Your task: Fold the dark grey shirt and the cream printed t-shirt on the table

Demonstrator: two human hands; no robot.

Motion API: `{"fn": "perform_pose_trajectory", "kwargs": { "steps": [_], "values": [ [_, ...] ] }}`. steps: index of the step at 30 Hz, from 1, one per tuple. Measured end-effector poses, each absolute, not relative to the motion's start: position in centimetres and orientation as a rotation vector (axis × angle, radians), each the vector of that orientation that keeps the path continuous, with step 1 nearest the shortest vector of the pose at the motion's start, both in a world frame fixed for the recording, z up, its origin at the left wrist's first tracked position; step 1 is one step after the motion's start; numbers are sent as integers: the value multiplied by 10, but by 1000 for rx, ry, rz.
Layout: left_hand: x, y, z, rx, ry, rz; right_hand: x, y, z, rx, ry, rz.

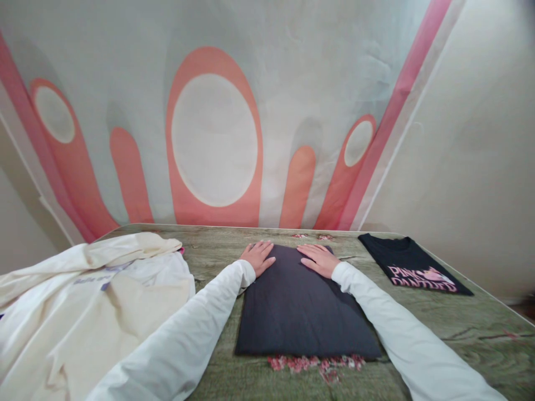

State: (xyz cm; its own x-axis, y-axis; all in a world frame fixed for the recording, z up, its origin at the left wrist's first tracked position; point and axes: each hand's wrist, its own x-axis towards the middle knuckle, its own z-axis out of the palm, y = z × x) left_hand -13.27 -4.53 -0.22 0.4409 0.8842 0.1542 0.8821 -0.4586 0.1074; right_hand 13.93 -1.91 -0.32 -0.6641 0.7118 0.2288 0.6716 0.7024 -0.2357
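A dark grey folded garment lies flat in the middle of the green patterned table. My left hand rests palm down on the garment's far left corner, fingers stretched out. My right hand lies flat on the far right part of the same garment, fingers together and extended. Both arms wear long white sleeves. Neither hand holds anything.
A heap of cream and white clothes covers the table's left side. A folded black T-shirt with pink print lies at the right. A wall hanging with pink and white ovals stands behind the table.
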Motion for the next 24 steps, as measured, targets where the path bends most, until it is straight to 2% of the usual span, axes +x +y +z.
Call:
{"fn": "perform_pose_trajectory", "kwargs": {
  "steps": [6, 11, 24],
  "values": [
    [-148, -28, -10, 2487, 1775, 438, 157, 1, -18, -1310, -2422, 154],
    [-165, -10, 2, 2170, 1837, 663, 179, 19, -19, -1217, -2366, 250],
    [-155, 41, 45, 1930, 1738, 84, 189, 64, 14, -1392, -2498, 783]
  ]
}}
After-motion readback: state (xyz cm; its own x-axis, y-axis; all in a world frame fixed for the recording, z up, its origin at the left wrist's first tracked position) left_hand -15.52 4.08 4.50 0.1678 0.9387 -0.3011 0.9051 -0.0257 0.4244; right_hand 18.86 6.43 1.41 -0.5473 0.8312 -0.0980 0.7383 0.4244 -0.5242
